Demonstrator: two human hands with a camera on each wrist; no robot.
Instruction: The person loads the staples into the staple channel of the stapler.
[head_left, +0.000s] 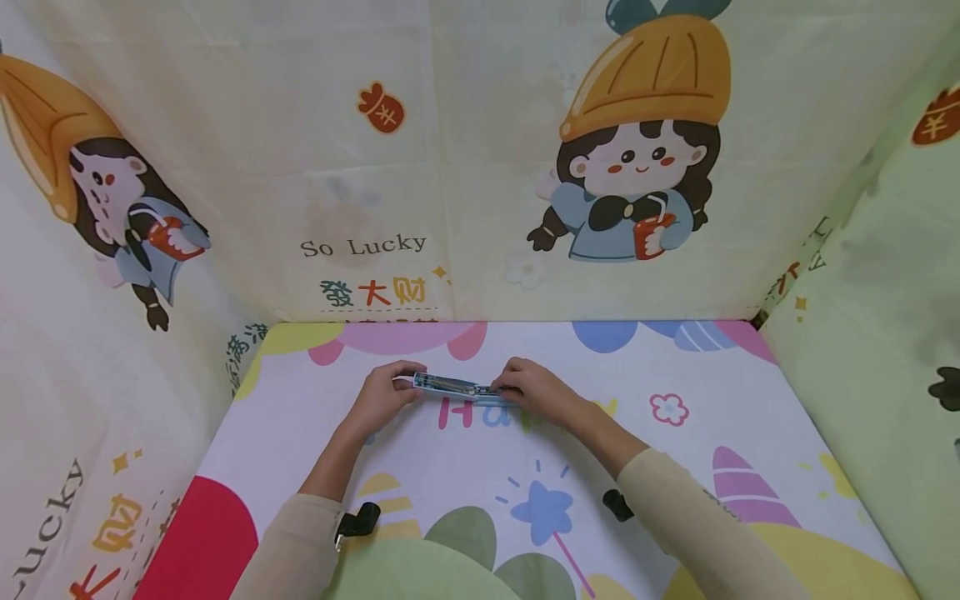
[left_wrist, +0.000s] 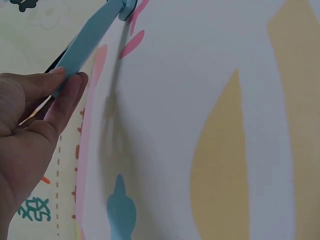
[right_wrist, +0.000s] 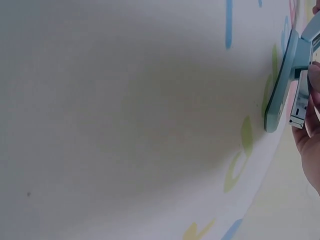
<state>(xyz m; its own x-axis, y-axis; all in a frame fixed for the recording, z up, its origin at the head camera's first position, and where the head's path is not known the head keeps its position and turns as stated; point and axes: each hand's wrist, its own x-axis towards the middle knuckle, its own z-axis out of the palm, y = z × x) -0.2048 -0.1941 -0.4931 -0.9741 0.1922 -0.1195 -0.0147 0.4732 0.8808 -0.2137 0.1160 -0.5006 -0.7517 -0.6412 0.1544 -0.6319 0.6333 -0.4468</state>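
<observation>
From the right-wrist view alone, the stapler's magazine tip (right_wrist: 297,117) shows.

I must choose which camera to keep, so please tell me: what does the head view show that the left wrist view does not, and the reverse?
Only the head view shows the right hand and the printed blue star. Only the left wrist view shows the broad, smooth blue outer face of the stapler. Both show the left hand holding one end of it.
</observation>
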